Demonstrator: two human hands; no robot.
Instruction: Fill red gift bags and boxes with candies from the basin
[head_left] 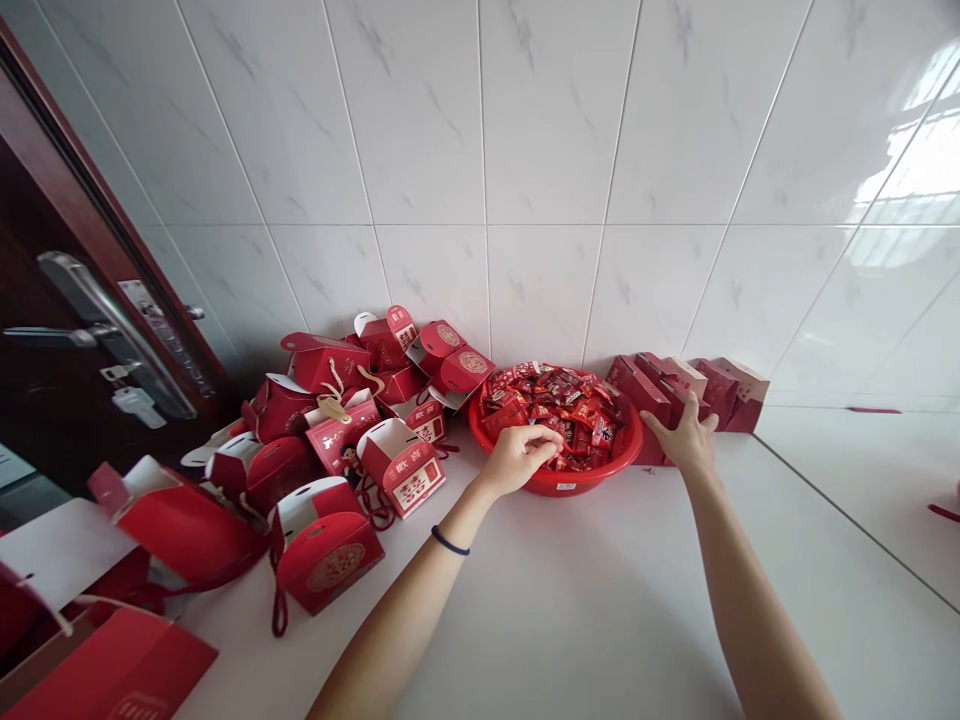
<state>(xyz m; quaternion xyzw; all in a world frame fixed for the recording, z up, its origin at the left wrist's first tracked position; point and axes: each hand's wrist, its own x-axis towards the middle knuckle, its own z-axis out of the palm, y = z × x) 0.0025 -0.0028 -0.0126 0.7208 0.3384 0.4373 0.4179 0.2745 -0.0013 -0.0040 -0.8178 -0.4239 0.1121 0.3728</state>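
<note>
A red plastic basin (566,484) heaped with red-wrapped sweets (574,410) stands against the wall. My left hand (521,457) is over its front left rim, thumb and fingers pinched together near the sweets. Whether anything small is between the fingertips cannot be made out. To the right of the basin, my right hand (686,437) reaches to a row of red cartons (641,390), its thumb and fingers spread in front of them. The fingertips overlap the cartons in view; no firm grip on one shows.
Several open red gift boxes (328,545) with cord handles are piled left of the basin. Larger red bags or boxes (191,520) lie at the near left. A dark door with a metal handle (120,330) borders the left. White tiles (544,120) rise behind. A seam crosses the white tabletop (570,610) at right.
</note>
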